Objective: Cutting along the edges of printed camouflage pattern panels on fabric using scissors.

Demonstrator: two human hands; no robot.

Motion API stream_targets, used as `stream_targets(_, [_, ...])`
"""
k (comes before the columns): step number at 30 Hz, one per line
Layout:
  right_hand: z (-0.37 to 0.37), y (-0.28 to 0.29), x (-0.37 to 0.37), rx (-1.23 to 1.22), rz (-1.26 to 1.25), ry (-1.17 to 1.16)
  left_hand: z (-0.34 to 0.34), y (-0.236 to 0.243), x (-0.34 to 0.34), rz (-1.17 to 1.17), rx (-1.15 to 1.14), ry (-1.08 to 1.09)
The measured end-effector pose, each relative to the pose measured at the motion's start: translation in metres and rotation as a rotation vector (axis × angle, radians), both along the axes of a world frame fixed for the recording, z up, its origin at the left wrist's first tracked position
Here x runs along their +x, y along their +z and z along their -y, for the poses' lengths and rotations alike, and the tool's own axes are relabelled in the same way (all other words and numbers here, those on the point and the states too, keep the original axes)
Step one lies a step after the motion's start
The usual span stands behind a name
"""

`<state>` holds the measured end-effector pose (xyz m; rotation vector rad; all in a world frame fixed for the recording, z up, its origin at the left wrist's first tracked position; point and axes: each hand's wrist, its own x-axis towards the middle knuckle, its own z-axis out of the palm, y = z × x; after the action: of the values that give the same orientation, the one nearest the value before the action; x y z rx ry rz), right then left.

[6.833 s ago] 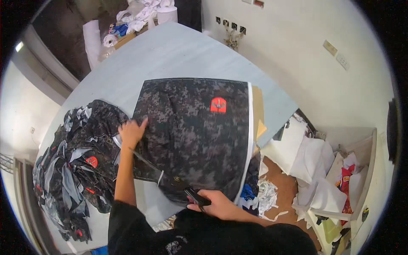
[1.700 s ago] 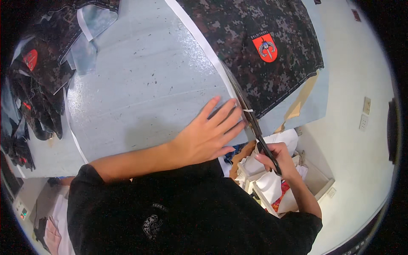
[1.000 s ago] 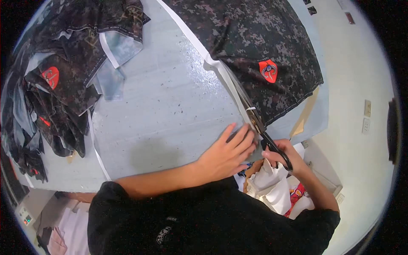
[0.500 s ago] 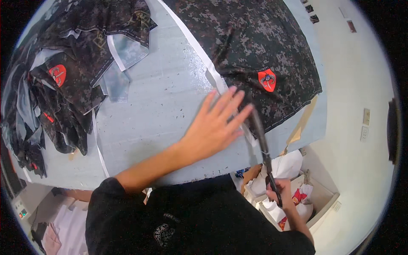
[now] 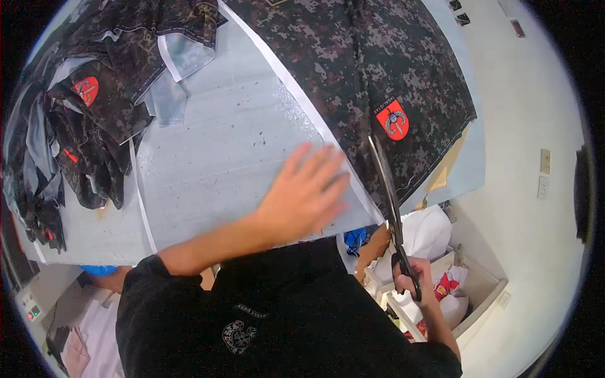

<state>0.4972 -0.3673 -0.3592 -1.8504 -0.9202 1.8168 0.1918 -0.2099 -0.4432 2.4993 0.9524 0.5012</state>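
Observation:
A dark digital-camouflage fabric piece [image 5: 340,69] with a white edge strip and a red shield emblem [image 5: 394,120] lies spread over the right of the table. My left hand [image 5: 302,198] is open, fingers spread and slightly blurred, above the bare tabletop beside the white edge; whether it touches is unclear. Near the table's front right, my right hand [image 5: 416,280] grips the black handles of long fabric scissors [image 5: 389,195]. Their blades point away from me, over the fabric's near corner, tips just short of the emblem. The blades appear together.
Crumpled camouflage pieces [image 5: 104,120] with pale undersides heap at the table's left. Below the front edge on the right is a bin [image 5: 482,315] holding white and red cloth. Pale cloth [image 5: 94,334] sits below at left; a white wall [image 5: 523,113] rises at right.
My left hand has drawn back off the fabric's edge, towards me and left. The fabric lies flatter, its white edge straighter. The scissors stay in my right hand, almost in place.

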Motion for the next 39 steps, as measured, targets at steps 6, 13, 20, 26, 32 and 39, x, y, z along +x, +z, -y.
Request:
stream_targets(6, [-0.018, -0.002, 0.003, -0.112, -0.095, 0.152, -0.023, -0.003, -0.033, -0.073, 0.073, 0.167])
stream_targets(13, [-0.034, -0.017, -0.011, -0.093, -0.122, 0.212, -0.027, -0.008, -0.042, -0.076, 0.057, 0.147])
stream_targets(20, [-0.068, -0.028, -0.019, -0.113, -0.058, 0.223, -0.031, -0.016, -0.040, -0.089, 0.060, 0.134])
stream_targets(26, [-0.088, -0.029, -0.039, -0.095, 0.103, 0.312, -0.037, -0.018, -0.041, -0.091, 0.058, 0.135])
stream_targets(32, [-0.099, -0.028, -0.053, -0.092, 0.126, 0.254, -0.043, -0.018, -0.047, -0.083, 0.056, 0.135])
stream_targets(39, [-0.125, -0.035, -0.065, -0.023, 0.189, 0.321, -0.048, -0.019, -0.050, -0.051, 0.013, 0.138])
